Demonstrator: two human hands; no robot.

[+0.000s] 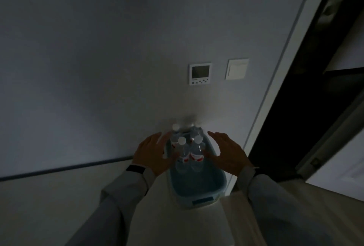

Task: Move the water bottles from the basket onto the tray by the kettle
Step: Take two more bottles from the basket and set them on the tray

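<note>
A light blue basket (pixel 202 196) stands on the floor against the wall in a dim room. Several clear water bottles (pixel 197 152) with white caps and red labels stand upright in its far half. My left hand (pixel 152 152) hovers at the basket's left side, fingers spread, with the fingertips close to the nearest bottle. My right hand (pixel 228 151) hovers over the right rim, fingers apart and holding nothing. Neither the tray nor the kettle is in view.
A wall thermostat (pixel 200 73) and a light switch (pixel 237 69) are mounted above the basket. A white door frame (pixel 275 80) and a dark open doorway (pixel 319 98) lie to the right. Pale floor spreads to the left.
</note>
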